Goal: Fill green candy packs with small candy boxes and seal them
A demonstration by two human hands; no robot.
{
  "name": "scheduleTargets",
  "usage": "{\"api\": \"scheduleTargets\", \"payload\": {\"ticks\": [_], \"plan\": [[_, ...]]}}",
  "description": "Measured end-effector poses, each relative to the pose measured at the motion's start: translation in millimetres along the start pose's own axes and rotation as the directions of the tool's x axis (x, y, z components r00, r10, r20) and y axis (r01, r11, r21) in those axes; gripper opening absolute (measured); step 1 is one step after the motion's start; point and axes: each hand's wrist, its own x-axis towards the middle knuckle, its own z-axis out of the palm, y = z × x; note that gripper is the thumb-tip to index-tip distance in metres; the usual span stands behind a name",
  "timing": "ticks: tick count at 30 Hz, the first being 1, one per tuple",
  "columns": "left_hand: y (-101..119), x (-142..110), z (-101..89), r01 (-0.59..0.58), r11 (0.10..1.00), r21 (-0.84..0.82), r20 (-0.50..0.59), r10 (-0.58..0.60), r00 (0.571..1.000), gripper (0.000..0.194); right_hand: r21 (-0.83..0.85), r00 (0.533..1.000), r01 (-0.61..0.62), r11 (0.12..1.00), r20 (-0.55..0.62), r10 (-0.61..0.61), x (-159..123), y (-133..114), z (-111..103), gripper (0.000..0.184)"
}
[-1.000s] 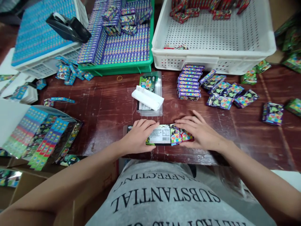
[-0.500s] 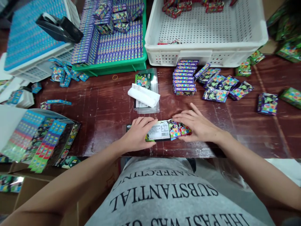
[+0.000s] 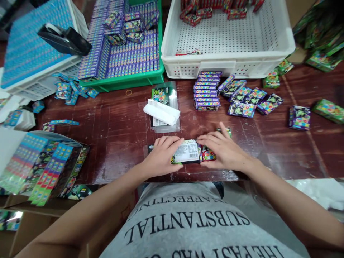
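My left hand [image 3: 163, 154] is closed round a flat black-and-green carton [image 3: 186, 152] with a white barcode label on top. My right hand [image 3: 224, 149] grips a small red candy box [image 3: 208, 154], which lies end to end with the carton's right end. A thin purple strip of another small box shows between the red box and the carton. Just past my right fingers, part of a small green box [image 3: 228, 131] shows. Beyond the carton, a folded white piece [image 3: 162, 112] lies on a clear plastic blister [image 3: 174, 94] with a black-and-green card.
A stack of purple boxes [image 3: 206, 91] stands beside loose purple ones [image 3: 242, 109]. Behind are a white crate [image 3: 223, 64], a green crate [image 3: 126, 80] of purple boxes and a tape dispenser [image 3: 64, 39] on blue boxes. An open carton [image 3: 77, 165] with colourful strips stands at left.
The red box has moved left with my right hand, and less of the purple box shows at the carton's end. A green box has come into sight past my right fingers. The view has shifted slightly.
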Motion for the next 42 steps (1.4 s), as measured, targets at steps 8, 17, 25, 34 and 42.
{"api": "scheduleTargets", "payload": {"ticks": [8,17,25,34,42], "plan": [[-1,4,1.1,-0.004,1.000,0.023,0.001,0.004,1.000,0.083,-0.038,0.998,-0.051,0.998,0.038,0.052,-15,21,-15,0.079],[10,10,7.9,0.053,0.998,-0.026,-0.067,-0.054,0.996,0.087,0.017,0.999,-0.037,0.999,-0.037,0.038,-1,11,-3,0.064],[7,12,4.5,-0.013,1.000,-0.013,-0.048,0.012,0.999,0.084,0.048,1.000,0.010,0.999,-0.011,-0.010,-4,13,-9,0.066],[0,14,-3.5,-0.077,0.997,0.028,0.028,0.076,0.997,0.086,-0.011,1.000,-0.015,1.000,-0.015,0.015,-15,14,-10,0.107],[2,17,-0.8,-0.061,0.998,0.027,0.013,0.061,0.998,0.084,0.050,0.993,-0.097,0.994,0.069,0.094,-35,39,-26,0.083]]}}
